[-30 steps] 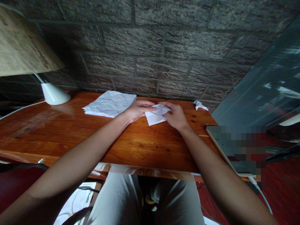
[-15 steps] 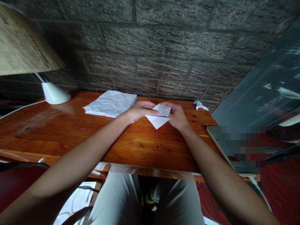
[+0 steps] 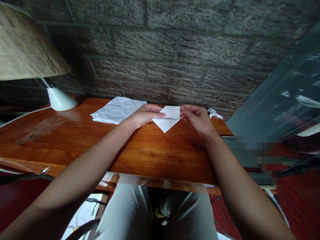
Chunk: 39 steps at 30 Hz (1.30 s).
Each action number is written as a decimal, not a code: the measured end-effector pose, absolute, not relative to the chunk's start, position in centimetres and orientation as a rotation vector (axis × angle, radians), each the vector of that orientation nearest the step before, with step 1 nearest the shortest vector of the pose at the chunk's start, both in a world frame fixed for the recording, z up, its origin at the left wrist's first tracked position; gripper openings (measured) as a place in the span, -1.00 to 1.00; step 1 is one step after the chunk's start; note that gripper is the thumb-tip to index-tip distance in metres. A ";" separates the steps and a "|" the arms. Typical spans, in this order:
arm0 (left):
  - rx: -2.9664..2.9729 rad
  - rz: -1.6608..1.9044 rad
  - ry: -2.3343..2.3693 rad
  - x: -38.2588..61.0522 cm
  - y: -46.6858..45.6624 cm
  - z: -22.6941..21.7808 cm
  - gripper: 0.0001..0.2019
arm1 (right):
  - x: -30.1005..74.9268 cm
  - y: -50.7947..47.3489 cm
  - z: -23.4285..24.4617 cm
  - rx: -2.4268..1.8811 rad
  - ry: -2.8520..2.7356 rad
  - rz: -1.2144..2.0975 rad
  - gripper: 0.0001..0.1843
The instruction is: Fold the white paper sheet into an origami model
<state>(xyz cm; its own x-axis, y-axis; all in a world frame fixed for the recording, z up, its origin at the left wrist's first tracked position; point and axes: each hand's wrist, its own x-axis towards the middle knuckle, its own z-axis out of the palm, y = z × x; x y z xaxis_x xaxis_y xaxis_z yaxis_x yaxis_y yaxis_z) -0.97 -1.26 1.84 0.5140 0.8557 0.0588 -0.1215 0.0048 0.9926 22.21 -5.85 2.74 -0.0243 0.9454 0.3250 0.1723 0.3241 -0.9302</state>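
Note:
A small white folded paper (image 3: 170,117), with a point toward me and a crease across its middle, is held just above the wooden desk. Gripping its left side is my left hand (image 3: 146,115), thumb on top and fingers behind. My right hand (image 3: 197,117) is at the paper's right edge, its fingers bent and the fingertips against that edge; their exact hold is partly hidden.
A stack of creased white sheets (image 3: 117,110) lies left of my hands. A small folded paper piece (image 3: 215,114) sits at the back right. A lamp (image 3: 61,100) stands at the left, a laptop-like device (image 3: 235,150) at the right. A brick wall (image 3: 160,73) rises behind the desk (image 3: 150,156).
My right hand has slid right, off the paper's face to its right edge. The paper and my left hand have shifted slightly left, and the upper flap now looks wider and flatter.

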 end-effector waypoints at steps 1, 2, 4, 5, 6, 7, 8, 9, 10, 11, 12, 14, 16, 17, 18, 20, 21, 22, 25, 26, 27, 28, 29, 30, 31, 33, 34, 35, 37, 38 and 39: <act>1.360 0.887 0.720 -1.1 -1.1 1.8 -0.63 | 22.4 -5.8 2.8 -1.095 -1.416 0.844 -0.51; 1.371 0.897 0.727 -1.1 -1.1 1.7 -0.64 | 22.5 -5.8 2.9 -1.105 -1.371 0.810 -0.49; 1.403 0.900 0.726 -1.0 -1.2 1.7 -0.66 | 22.4 -5.8 2.9 -1.113 -1.350 0.767 -0.48; 1.426 0.891 0.715 -0.9 -1.4 1.8 -0.67 | 22.1 -5.9 2.8 -1.106 -1.373 0.767 -0.49; 1.454 0.875 0.700 -0.7 -1.7 1.9 -0.67 | 21.8 -6.0 2.8 -1.097 -1.413 0.785 -0.51; 1.485 0.862 0.685 -0.6 -2.0 2.0 -0.67 | 21.5 -6.2 2.7 -1.085 -1.466 0.811 -0.53; 1.515 0.848 0.671 -0.4 -2.3 2.1 -0.67 | 21.2 -6.3 2.6 -1.064 -1.513 0.847 -0.55; 1.541 0.833 0.661 -0.2 -2.5 2.2 -0.68 | 20.9 -6.5 2.5 -1.045 -1.558 0.884 -0.57; 1.564 0.820 0.658 0.0 -2.8 2.3 -0.69 | 20.7 -6.6 2.4 -1.036 -1.588 0.912 -0.58; 1.583 0.812 0.659 0.2 -3.0 2.4 -0.71 | 20.6 -6.7 2.3 -1.029 -1.608 0.931 -0.60; 1.599 0.812 0.664 0.3 -3.1 2.5 -0.73 | 20.5 -6.7 2.3 -1.025 -1.623 0.943 -0.62; 1.622 0.832 0.687 0.3 -3.2 2.5 -0.74 | 20.4 -6.8 2.2 -1.022 -1.634 0.958 -0.65; 1.639 0.867 0.715 0.3 -3.2 2.5 -0.74 | 20.5 -6.8 2.2 -1.016 -1.628 0.977 -0.66; 1.646 0.883 0.727 0.3 -3.1 2.5 -0.74 | 20.5 -6.7 2.2 -1.011 -1.619 0.987 -0.66; 1.652 0.896 0.734 0.3 -3.1 2.5 -0.74 | 20.5 -6.7 2.2 -1.007 -1.608 0.997 -0.67; 1.664 0.909 0.736 0.3 -3.1 2.5 -0.75 | 20.4 -6.7 2.1 -1.011 -1.583 1.005 -0.67; 1.669 0.910 0.735 0.3 -3.0 2.5 -0.76 | 20.4 -6.7 2.2 -1.023 -1.572 1.001 -0.66; 1.674 0.909 0.734 0.3 -3.0 2.4 -0.76 | 20.4 -6.8 2.2 -1.039 -1.563 0.995 -0.66; 1.682 0.905 0.735 0.3 -2.9 2.4 -0.75 | 20.4 -6.9 2.3 -1.065 -1.570 0.974 -0.62; 1.682 0.904 0.734 0.3 -2.9 2.4 -0.75 | 20.3 -6.9 2.3 -1.062 -1.579 0.971 -0.61; 1.681 0.903 0.731 0.3 -2.9 2.4 -0.74 | 20.3 -6.9 2.3 -1.059 -1.584 0.971 -0.60; 1.681 0.897 0.726 0.3 -2.8 2.3 -0.73 | 20.3 -6.8 2.3 -1.061 -1.579 0.972 -0.60; 1.680 0.889 0.722 0.3 -2.8 2.3 -0.72 | 20.3 -6.8 2.2 -1.069 -1.566 0.972 -0.58; 1.680 0.879 0.716 0.2 -2.7 2.3 -0.71 | 20.4 -6.7 2.1 -1.078 -1.550 0.971 -0.56; 1.680 0.876 0.710 0.2 -2.7 2.2 -0.71 | 20.4 -6.6 2.1 -1.084 -1.532 0.964 -0.54; 1.682 0.888 0.703 0.1 -2.6 2.1 -0.72 | 20.4 -6.5 2.0 -1.077 -1.514 0.935 -0.51; 1.685 0.901 0.702 0.1 -2.5 2.1 -0.73 | 20.4 -6.4 1.9 -1.065 -1.514 0.914 -0.51; 1.688 0.913 0.704 0.1 -2.5 2.1 -0.74 | 20.5 -6.4 1.9 -1.050 -1.520 0.894 -0.52; 1.693 0.919 0.708 0.1 -2.5 2.1 -0.74 | 20.5 -6.4 2.0 -1.027 -1.549 0.870 -0.55; 1.693 0.912 0.708 0.1 -2.5 2.1 -0.73 | 20.5 -6.4 2.0 -1.019 -1.568 0.864 -0.56; 1.692 0.905 0.707 0.1 -2.6 2.2 -0.73 | 20.5 -6.4 2.0 -1.012 -1.587 0.860 -0.58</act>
